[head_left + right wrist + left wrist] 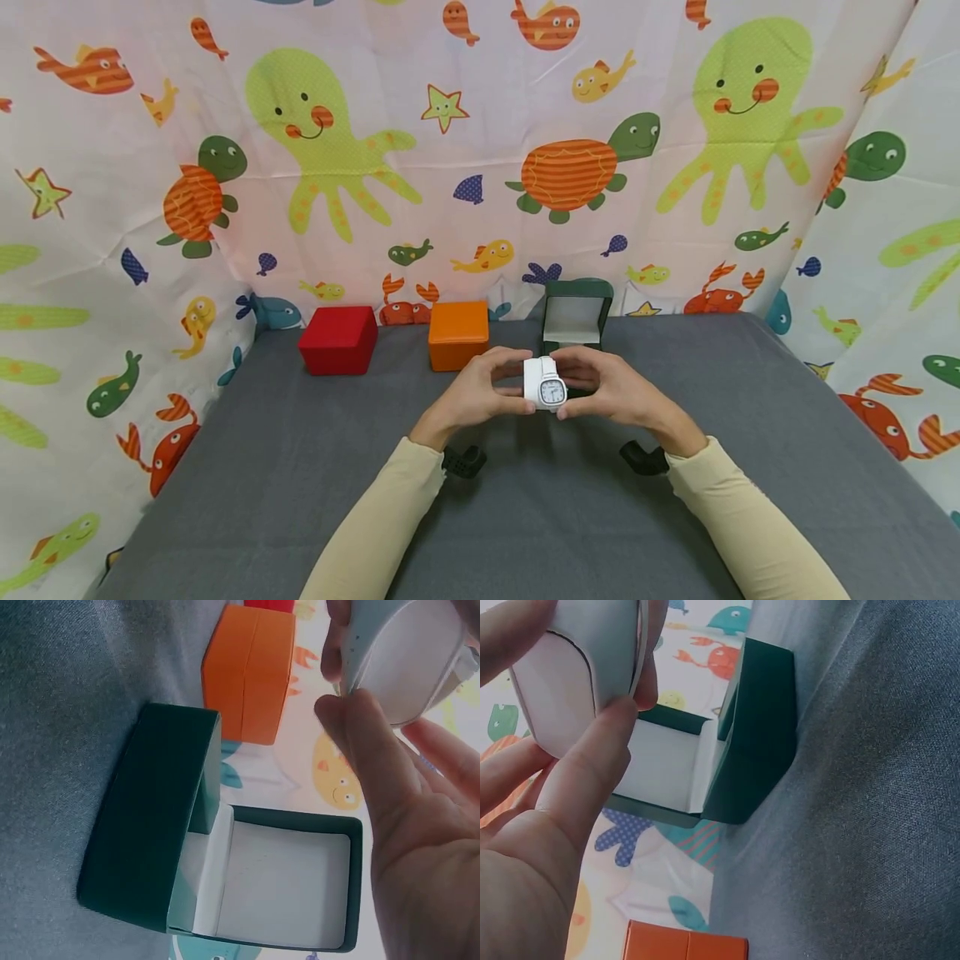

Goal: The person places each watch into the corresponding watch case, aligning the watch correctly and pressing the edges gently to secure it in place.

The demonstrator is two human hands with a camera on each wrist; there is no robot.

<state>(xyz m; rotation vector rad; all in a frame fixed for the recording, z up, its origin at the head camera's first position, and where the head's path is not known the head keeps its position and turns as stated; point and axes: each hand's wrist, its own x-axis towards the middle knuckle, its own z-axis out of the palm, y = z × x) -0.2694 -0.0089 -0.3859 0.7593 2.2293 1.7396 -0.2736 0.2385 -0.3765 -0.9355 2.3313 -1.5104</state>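
Note:
A white watch (552, 390) with a squarish dial is wrapped round a white cushion (532, 385). Both hands hold it up above the table, in front of an open dark green box (578, 312). My left hand (491, 387) grips the cushion from the left with thumb and fingers. From the other side my right hand (611, 387) grips it the same way, thumb low by the dial. In the right wrist view the cushion's white end (412, 664) shows between the fingers. The green box's lid (289, 877) stands raised, its lining white.
An orange box (459, 336) and a red box (337, 341), both closed, stand to the left of the green box at the back of the grey-covered table (562, 533). A curtain (480, 208) printed with sea animals hangs behind them.

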